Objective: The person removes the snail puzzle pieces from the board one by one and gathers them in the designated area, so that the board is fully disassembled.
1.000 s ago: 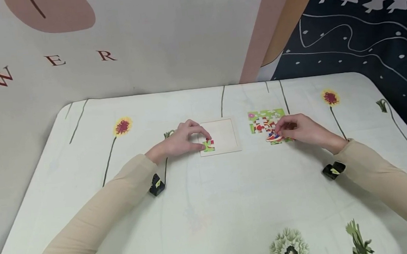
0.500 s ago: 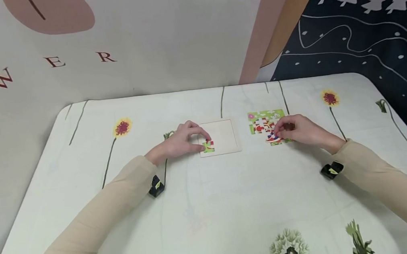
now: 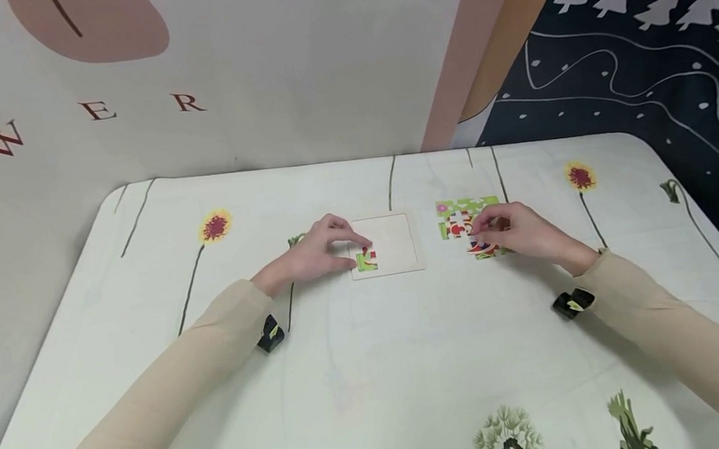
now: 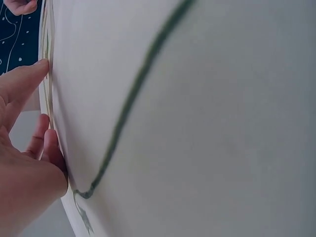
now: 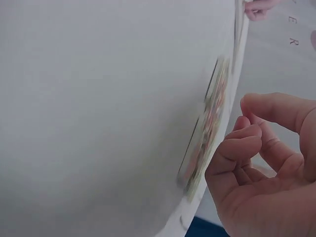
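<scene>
A pale rectangular puzzle tray (image 3: pixel 393 246) lies flat on the table, with a small green-and-red puzzle piece (image 3: pixel 366 261) in its lower left corner. My left hand (image 3: pixel 314 255) rests at the tray's left side, thumb and index finger spread on either side of that piece. To the right, a block of colourful puzzle pieces (image 3: pixel 458 223) lies on the cloth. Over its right part hovers my right hand (image 3: pixel 520 232), fingers loosely curled and covering some pieces. In the right wrist view the fingertips (image 5: pixel 247 101) come close together, and no piece shows between them.
A white cloth printed with flowers and stems covers the table (image 3: pixel 359 367). Behind it rises a pale wall (image 3: pixel 295 80) with letters, and a dark panel (image 3: pixel 615 66) with white trees stands at the right. A black wrist camera (image 3: pixel 574 303) sits under the right sleeve.
My right hand has shifted slightly left over the puzzle pieces. The left hand stays at the tray, with the piece in the corner unmoved.
</scene>
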Action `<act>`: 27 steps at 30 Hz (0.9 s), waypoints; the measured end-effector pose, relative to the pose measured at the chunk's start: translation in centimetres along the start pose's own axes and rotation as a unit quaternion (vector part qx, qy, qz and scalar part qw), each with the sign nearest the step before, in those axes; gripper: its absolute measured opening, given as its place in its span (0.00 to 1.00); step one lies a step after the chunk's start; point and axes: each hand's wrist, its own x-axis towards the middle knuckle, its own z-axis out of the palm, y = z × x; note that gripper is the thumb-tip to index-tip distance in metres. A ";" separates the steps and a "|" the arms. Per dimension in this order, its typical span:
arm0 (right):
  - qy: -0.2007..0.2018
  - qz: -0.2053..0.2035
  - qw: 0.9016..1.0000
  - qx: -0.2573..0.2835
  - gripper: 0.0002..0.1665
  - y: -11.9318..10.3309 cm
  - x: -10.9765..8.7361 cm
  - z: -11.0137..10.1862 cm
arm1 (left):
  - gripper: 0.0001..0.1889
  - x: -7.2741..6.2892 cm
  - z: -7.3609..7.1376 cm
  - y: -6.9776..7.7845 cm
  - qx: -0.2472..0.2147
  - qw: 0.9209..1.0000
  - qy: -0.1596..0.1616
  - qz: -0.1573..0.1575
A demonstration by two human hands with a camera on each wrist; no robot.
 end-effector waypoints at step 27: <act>-0.066 -0.068 0.994 0.046 0.11 -5.4 4.5 6.1 | 0.27 1.7 -1.5 -1.7 -0.006 1.000 0.000 -0.010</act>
